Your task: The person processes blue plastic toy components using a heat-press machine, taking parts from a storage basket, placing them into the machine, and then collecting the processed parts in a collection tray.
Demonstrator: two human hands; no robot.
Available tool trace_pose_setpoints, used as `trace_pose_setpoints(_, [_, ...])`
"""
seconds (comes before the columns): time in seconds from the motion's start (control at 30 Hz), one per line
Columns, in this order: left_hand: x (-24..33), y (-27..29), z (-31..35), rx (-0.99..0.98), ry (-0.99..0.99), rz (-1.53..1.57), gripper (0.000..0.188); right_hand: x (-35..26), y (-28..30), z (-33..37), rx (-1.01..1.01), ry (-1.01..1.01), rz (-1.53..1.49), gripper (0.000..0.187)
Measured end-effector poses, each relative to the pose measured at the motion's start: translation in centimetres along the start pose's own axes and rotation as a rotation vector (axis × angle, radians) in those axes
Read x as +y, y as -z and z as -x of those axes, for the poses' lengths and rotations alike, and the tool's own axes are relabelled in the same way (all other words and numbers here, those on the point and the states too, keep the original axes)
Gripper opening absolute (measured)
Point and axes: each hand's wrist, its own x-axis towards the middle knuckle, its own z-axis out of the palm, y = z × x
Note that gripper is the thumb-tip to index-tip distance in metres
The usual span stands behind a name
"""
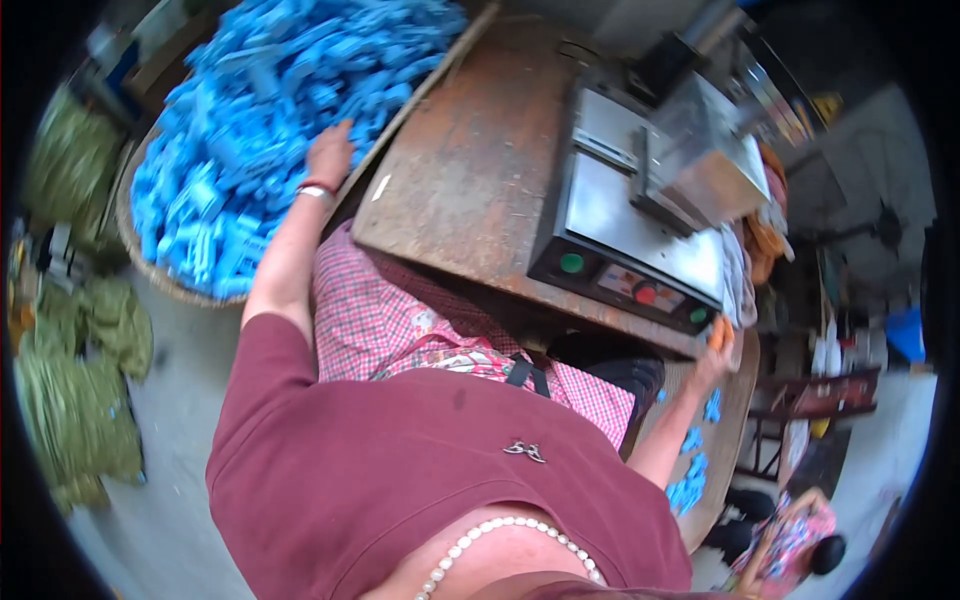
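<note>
The blue plastic pieces [250, 130] lie heaped in a wide woven basket [150, 270] on the floor, just off the left edge of the rusty worktop [470, 160]. The left hand [330, 155] rests palm-down on the heap's right side, fingers pressed into the pieces; whether it grips one I cannot tell. The right hand [718, 345], far from the heap, sits at the worktop's near right corner below the grey machine [640, 220], wearing orange fingertip covers, closed on something small I cannot make out. The left hand is the nearer.

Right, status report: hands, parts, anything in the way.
Left hand down on the blue plastic parts in the basket. Right hand at the machine edge, grip unclear. Nothing between them.
</note>
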Motion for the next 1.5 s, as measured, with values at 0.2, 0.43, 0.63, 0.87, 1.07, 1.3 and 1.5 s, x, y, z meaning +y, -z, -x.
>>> trace_pose_setpoints(0.2, [9.1,9.8,-0.1,0.177,-0.1,0.422,0.041,-3.1,-6.1,-2.5,-0.103,0.174,0.22,0.027])
trace_pose_setpoints(0.43, [31.5,13.0,-1.2,-0.848,-0.501,1.21,0.046,-1.6,-12.6,-9.2,-0.303,0.083,-0.041,0.029])
trace_pose_setpoints(0.63, [34.0,7.7,4.4,0.03,-0.517,0.646,0.057,-0.6,-13.5,-10.3,-0.329,0.235,-0.067,0.032])
trace_pose_setpoints(0.87, [35.4,9.2,9.5,-0.103,-0.453,0.379,0.054,-2.7,-18.1,-12.3,-0.129,0.602,0.287,0.016])
trace_pose_setpoints(1.07, [37.7,8.7,8.4,0.086,-0.59,0.68,0.044,-2.8,-14.0,-12.2,0.026,0.653,0.229,0.021])
trace_pose_setpoints(1.3, [47.7,2.7,3.2,0.159,-0.696,0.448,0.026,-7.8,9.5,-2.3,0.51,0.469,0.582,0.03])
trace_pose_setpoints(1.5, [50.1,0.9,1.9,0.237,-0.703,0.374,0.023,-2.8,4.6,-0.8,0.108,0.1,0.182,0.043])
